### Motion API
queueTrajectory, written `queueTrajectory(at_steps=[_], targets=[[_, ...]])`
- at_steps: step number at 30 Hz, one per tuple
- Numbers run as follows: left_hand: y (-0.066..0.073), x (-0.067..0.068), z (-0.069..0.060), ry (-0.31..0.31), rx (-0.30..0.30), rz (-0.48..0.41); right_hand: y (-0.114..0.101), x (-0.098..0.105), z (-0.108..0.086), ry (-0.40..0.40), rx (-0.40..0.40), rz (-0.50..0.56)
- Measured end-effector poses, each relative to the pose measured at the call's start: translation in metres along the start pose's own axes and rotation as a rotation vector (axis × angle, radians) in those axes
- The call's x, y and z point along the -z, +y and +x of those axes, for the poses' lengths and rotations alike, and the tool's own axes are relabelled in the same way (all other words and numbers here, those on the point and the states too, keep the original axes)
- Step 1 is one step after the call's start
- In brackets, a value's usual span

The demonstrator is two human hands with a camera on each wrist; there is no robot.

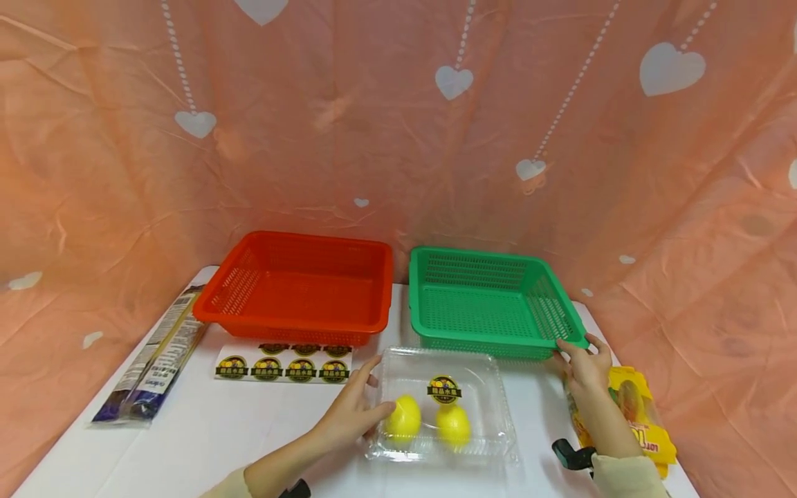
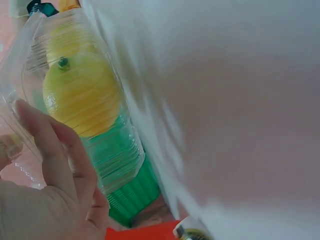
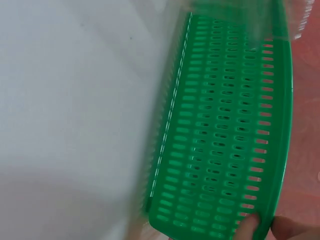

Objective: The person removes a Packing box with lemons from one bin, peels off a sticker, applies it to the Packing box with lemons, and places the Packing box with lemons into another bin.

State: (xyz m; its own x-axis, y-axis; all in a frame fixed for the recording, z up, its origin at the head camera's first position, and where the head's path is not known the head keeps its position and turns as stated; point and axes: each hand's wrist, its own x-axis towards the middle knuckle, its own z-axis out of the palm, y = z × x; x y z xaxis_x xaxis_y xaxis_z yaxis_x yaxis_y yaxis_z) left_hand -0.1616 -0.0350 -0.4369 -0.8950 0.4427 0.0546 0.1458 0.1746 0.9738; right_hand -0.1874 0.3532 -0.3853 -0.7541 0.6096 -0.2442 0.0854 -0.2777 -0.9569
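A clear plastic clamshell box (image 1: 479, 370) with two lemons, a left one (image 1: 405, 418) and a right one (image 1: 453, 425), lies at the front middle. A round black and gold sticker (image 1: 444, 389) is on its lid. My left hand (image 1: 350, 416) grips the box's left side; the left wrist view has its fingers (image 2: 52, 155) against the plastic beside a lemon (image 2: 82, 97). My right hand (image 1: 588, 370) pinches the front right corner of the green basket (image 1: 476, 342); in the right wrist view, fingertips (image 3: 247, 227) hold the rim of its slotted wall.
A red basket (image 1: 292, 325) stands left of the green one. Before it lies a sheet of stickers (image 1: 283, 373). Long purple-ended packages (image 1: 152, 363) rest along the table's left edge. A yellow package (image 1: 650, 432) sits beside my right forearm. A pink curtain (image 1: 373, 138) hangs behind.
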Motion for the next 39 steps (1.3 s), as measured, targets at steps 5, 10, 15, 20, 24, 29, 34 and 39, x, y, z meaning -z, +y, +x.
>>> queueTrajectory(at_steps=[5, 10, 15, 20, 24, 29, 34, 39], targets=[[0.021, 0.008, -0.005, -0.041, -0.011, -0.012, 0.000, 0.004, 0.002, 0.041, 0.030, 0.016], [0.050, 0.018, 0.003, -0.089, -0.034, -0.019, 0.000, 0.006, 0.003, 0.050, 0.047, 0.012], [0.085, 0.025, 0.037, -0.109, -0.052, -0.009, 0.001, 0.007, 0.003, 0.064, 0.076, 0.009], [0.121, 0.023, 0.090, -0.146, -0.055, -0.008, 0.003, 0.004, 0.004, 0.096, 0.118, -0.021], [0.143, 0.017, 0.139, -0.178, -0.011, -0.035, 0.006, -0.002, 0.005, 0.089, 0.125, -0.012], [0.153, 0.007, 0.193, -0.222, 0.008, -0.036, 0.008, -0.007, 0.005, 0.046, 0.120, 0.005], [0.142, -0.007, 0.228, -0.287, 0.026, -0.043, 0.010, -0.005, 0.004, 0.062, 0.128, -0.013], [0.127, -0.016, 0.253, -0.318, 0.076, -0.061, 0.010, -0.001, 0.002, 0.040, 0.132, -0.043]])
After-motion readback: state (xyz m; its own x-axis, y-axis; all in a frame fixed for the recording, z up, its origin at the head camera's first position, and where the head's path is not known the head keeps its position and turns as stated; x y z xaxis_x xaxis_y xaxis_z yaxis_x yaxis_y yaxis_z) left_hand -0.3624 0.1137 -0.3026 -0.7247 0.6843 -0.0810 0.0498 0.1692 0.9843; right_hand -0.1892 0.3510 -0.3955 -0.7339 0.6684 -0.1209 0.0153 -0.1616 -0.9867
